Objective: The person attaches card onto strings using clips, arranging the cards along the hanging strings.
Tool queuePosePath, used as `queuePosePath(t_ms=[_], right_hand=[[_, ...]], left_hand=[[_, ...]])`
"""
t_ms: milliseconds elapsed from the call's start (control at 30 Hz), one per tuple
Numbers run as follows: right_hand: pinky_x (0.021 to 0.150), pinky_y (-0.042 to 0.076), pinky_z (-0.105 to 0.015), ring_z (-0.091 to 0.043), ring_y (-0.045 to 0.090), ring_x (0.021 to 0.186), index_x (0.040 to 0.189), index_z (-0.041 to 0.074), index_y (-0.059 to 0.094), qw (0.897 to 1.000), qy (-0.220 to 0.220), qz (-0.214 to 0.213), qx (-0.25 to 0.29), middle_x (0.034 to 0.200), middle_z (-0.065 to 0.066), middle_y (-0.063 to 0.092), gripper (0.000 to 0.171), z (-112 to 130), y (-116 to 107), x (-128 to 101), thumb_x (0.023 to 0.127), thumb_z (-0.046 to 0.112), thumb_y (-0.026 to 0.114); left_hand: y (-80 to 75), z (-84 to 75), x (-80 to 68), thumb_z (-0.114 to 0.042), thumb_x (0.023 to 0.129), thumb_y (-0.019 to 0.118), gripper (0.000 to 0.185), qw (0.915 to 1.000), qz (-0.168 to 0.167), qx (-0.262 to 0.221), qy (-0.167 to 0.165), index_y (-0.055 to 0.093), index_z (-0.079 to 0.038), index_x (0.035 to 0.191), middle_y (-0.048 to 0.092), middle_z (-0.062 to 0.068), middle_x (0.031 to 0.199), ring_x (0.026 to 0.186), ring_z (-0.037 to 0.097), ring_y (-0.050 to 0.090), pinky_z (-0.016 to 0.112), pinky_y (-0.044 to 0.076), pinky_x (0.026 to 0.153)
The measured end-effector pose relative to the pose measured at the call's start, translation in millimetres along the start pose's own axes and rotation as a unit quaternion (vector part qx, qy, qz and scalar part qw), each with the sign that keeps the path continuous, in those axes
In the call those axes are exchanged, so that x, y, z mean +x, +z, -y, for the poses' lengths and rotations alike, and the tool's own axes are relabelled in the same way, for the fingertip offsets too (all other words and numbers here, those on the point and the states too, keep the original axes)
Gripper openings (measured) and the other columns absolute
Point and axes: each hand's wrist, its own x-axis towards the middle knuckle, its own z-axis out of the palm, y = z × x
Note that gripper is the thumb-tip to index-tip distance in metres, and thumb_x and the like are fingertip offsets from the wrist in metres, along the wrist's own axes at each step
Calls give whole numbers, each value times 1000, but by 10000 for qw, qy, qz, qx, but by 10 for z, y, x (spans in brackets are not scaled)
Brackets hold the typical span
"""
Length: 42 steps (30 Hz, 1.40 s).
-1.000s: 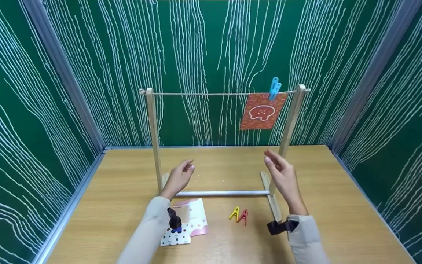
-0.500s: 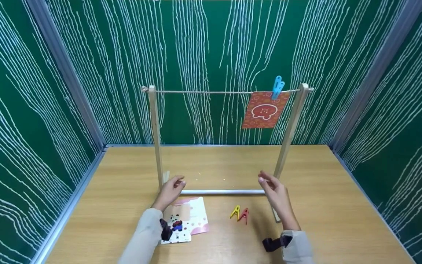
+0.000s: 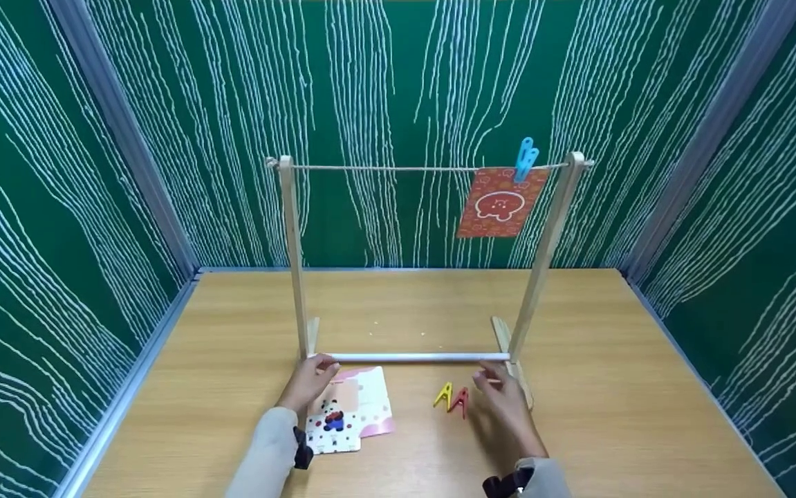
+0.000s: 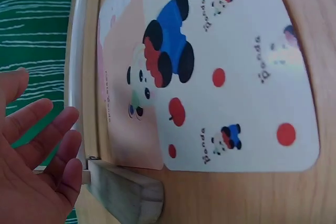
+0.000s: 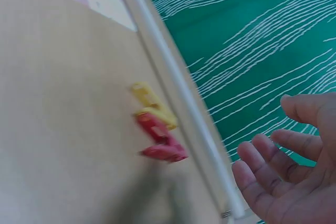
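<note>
Head view shows both hands lower than they were a second ago: then they hung raised inside the wooden frame, and now they have sunk to the tabletop in front of its bottom bar. The left hand [image 3: 311, 382] is released, fingers straight and loose, holding nothing; it lies at the upper left corner of the patterned cards [image 3: 350, 418], by the left end of the white crossbar [image 3: 411, 357]. The right hand [image 3: 503, 408] is likewise slack and empty, its fingertips just beside the red clip [image 3: 460, 402], which touches the yellow clip [image 3: 443, 398]. As a judgement, the drop puts each hand next to loose items, cards on one side and clips on the other, with nothing grasped yet. Farther out, the wooden stand [image 3: 294, 263] carries a string [image 3: 398, 168] with an orange card [image 3: 501, 211] pinned near its right end by a blue clip [image 3: 525, 159]; that card sits as it did before. Whether the left fingers actually touch the cards or the bar cannot be told; in the left wrist view they appear just clear of the bar. The right wrist view is blurred, so contact with the clips is uncertain. The stack's lower card is mostly covered, and both forearms are cut off by the frame edge.
</note>
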Motion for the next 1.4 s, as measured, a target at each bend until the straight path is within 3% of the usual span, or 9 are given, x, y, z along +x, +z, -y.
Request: queuePosePath(t_ms=[100, 267, 500, 567, 767, 867, 1067, 1267, 1400], right_hand=[[84, 51, -32, -30, 58, 106, 134, -8, 47, 9998, 149, 43, 114, 117, -22, 59, 46, -95, 56, -11, 96, 16, 57], [71, 55, -28, -24, 63, 91, 128, -13, 50, 9998, 217, -38, -33, 107, -24, 63, 44, -206, 143, -24, 92, 10, 59], [82, 52, -34, -29, 64, 96, 124, -13, 52, 9976, 170, 18, -673, 103, -22, 67, 44, -324, 229, -29, 90, 13, 63], [83, 51, -34, -29, 64, 95, 123, -14, 51, 9974, 145, 32, -707, 101, -22, 67, 46, -351, 243, -29, 88, 12, 65], [69, 46, -25, -19, 56, 82, 118, -15, 54, 9967, 153, 106, -789, 93, -14, 61, 48, -401, 312, 9, 81, 10, 71], [72, 45, -27, -21, 53, 86, 120, -13, 55, 9941, 205, 142, -1057, 98, -15, 56, 55, -410, 356, 19, 78, 16, 75], [92, 46, -47, -31, 53, 98, 128, -11, 49, 9889, 272, 117, -1454, 110, -24, 48, 68, -427, 416, -5, 79, 28, 77], [91, 44, -49, -33, 50, 100, 129, -7, 50, 9877, 383, 46, -1513, 112, -24, 45, 69, -437, 483, -3, 75, 25, 79], [91, 42, -50, -35, 48, 103, 131, -5, 49, 9857, 491, 26, -1609, 114, -25, 44, 70, -448, 506, 4, 76, 25, 79]], left_hand=[[-6, 55, -15, -16, 96, 58, 32, 10000, -14, 52, 56, 60, 5, 119, 62, 16, 108, 100, 28, 59, 43, 51, 87], [-24, 102, -36, -15, 94, 61, 34, 9994, -106, 292, -136, 59, 4, 122, 56, 16, 109, 100, 27, 56, 43, 49, 88], [-33, 166, -53, -16, 91, 65, 35, 9980, 13, 429, -457, 59, 2, 119, 52, 16, 108, 96, 25, 53, 43, 47, 87], [-38, 198, -41, -15, 89, 67, 34, 9980, 50, 472, -414, 59, 4, 117, 51, 17, 106, 95, 25, 52, 43, 46, 88], [-63, 249, 20, -14, 82, 75, 42, 9962, 263, 523, -646, 57, 5, 116, 52, 18, 109, 95, 26, 51, 41, 46, 85], [-79, 228, 31, -11, 77, 79, 49, 9947, 389, 634, -715, 56, 5, 117, 54, 19, 114, 94, 25, 52, 40, 48, 83], [-89, 152, 39, -6, 72, 83, 52, 9907, 546, 970, -784, 55, 3, 115, 53, 17, 111, 84, 22, 51, 31, 47, 68], [-94, 150, 28, -5, 70, 83, 50, 9893, 618, 1039, -812, 53, 2, 109, 47, 14, 102, 81, 21, 48, 26, 42, 61], [-90, 163, 35, -4, 71, 83, 48, 9890, 665, 1028, -832, 52, 0, 108, 45, 12, 98, 70, 18, 48, 24, 40, 51]])
